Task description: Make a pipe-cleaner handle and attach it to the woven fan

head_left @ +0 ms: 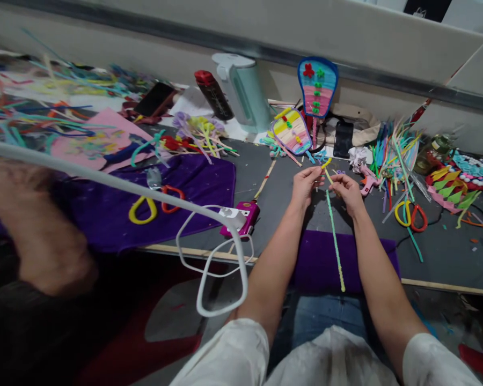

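My feed is dim and evenly lit, without glare; wide-angle distortion bows the table's (pixel 446 252) far edge, and the left foreground smears into blur.

Table (pixel 446 252) set before wall (pixel 386 37). Hands raised over table's near edge, left hand (pixel 305 185) left of right hand (pixel 348 192), pipe cleaner (pixel 335 236) pinched between them, hung down toward lap. Glue gun (pixel 241 217) laid left of left hand, on cloth edge (pixel 193 187). Scissors (pixel 411 213) laid right of right hand. Kettle (pixel 243 91) stood behind, bottle (pixel 214 95) just left of it. Two fans (pixel 306 107) propped right of kettle. Pipe-cleaner bundle (pixel 394 147) laid behind scissors.
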Tool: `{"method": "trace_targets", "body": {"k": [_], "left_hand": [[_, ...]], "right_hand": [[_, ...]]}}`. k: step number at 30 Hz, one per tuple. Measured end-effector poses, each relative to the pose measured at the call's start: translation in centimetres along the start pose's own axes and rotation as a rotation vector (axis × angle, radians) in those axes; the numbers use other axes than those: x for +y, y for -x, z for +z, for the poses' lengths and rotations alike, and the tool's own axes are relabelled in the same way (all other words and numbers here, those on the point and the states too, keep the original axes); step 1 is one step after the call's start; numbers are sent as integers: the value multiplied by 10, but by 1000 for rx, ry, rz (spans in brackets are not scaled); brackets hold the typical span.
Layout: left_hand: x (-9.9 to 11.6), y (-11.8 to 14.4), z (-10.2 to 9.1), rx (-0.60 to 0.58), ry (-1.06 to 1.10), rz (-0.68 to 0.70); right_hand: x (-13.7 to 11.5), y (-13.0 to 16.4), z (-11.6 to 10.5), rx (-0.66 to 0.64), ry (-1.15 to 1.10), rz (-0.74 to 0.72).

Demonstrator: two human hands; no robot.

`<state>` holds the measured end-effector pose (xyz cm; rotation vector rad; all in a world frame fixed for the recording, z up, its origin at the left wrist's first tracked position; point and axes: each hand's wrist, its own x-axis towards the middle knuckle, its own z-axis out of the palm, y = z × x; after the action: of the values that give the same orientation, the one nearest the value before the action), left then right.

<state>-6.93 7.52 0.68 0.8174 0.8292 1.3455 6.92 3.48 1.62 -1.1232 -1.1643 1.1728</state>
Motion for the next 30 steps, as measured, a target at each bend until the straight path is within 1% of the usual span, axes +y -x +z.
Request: {"method": "trace_targets", "body": {"k": [4, 10, 12, 14, 16, 18, 22, 24, 27, 30], "left_hand": [[-4, -1, 1, 39, 52, 7], [-9, -2, 1, 86, 46, 14], [-11, -2, 2, 93, 41, 15], [-12, -1, 3, 79, 29, 17], [-13, 0, 4, 45, 12, 8], [-14, 0, 5, 17, 2, -8], [-15, 2, 7, -15, -17, -49], [-16, 4, 7, -61, -50, -73], [-17, 7, 9, -168, -105, -113], [-16, 7, 8, -240, -115, -144]], "right_hand": [[0, 1, -1, -52, 33, 32], [5, 2, -1, -175, 30, 94], [5, 3, 1, -175, 1, 106], [5, 3, 3, -163, -42, 85], [6, 1, 2, -138, -69, 46], [8, -1, 0, -75, -80, 23], [13, -8, -6, 170, -103, 20], [14, -10, -8, 248, -77, -20], [16, -13, -12, 288, -8, -117], [18, -14, -17, 267, 43, -138]]}}
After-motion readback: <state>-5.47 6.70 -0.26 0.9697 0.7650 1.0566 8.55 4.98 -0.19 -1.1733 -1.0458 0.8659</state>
